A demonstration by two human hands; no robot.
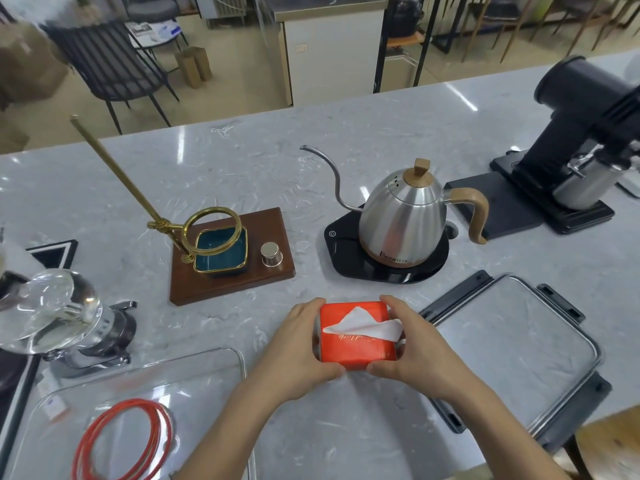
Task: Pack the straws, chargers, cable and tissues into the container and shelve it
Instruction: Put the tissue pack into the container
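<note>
Nearest us, a clear container (145, 386) sits at the near left of the desk (346, 150) with a coiled red cable (124, 441) inside it. We see no straws or chargers from here. Just right of it, our left hand (298, 355) and right hand (412, 351) clasp a red tissue box (356, 336) from both sides, thumbs on its near edge, keeping it level so the white sheet poking from the top stays put. We cannot tell whether the box rests on the desk. The lid (519, 348) lies flat at the near right, out of the way, leaving the container open for loading. A kettle (405, 216) stands beyond.
</note>
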